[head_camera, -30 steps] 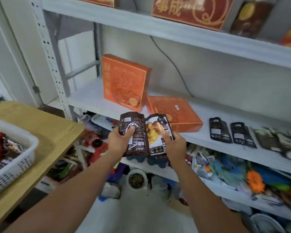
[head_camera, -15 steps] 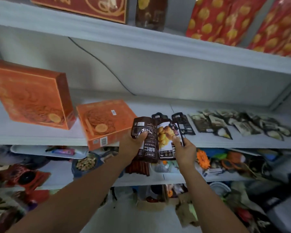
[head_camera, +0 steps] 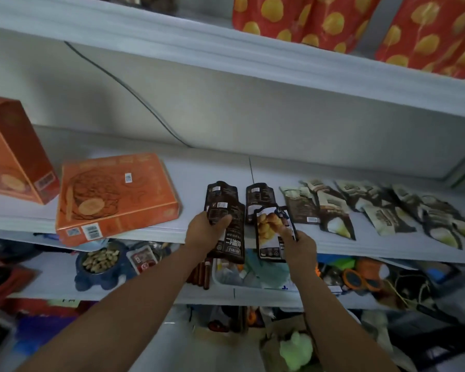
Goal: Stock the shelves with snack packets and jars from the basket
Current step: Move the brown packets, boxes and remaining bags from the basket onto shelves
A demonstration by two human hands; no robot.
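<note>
Noting lower-shelf clutter (head_camera: 360, 277) too blurred to identify, left hand (head_camera: 207, 233) grip closed round dark packet (head_camera: 232, 245), right hand (head_camera: 301, 248) grip pinching pictured packet (head_camera: 270, 232), both at middle shelf (head_camera: 207, 170) front edge, packets now apart, overlapped earlier

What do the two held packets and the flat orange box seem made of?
The left packet and right packet look like glossy plastic film: creased, catching light. The flat orange box is probably matte printed cardboard, with straight folded edges.

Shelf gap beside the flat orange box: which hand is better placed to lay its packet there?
Left, probably: the left hand holds its dark packet beside that gap; the right hand is farther.
</note>
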